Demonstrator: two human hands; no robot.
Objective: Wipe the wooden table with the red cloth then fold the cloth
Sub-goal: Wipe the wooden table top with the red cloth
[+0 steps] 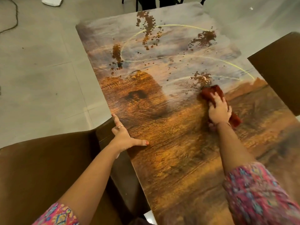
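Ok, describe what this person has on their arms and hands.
Both forearms are bare. Short patterned sleeves, mostly pink with blue and yellow motifs, cover the upper arms. The left hand wears a ring on one finger and has painted nails. The right hand shows no ring.

Domestic dining area. Indicated by wood-grain desk flanked by brown upholstered chairs, pale tiled floor, dark cable trailing across tiles, crumpled white cloth lying there.
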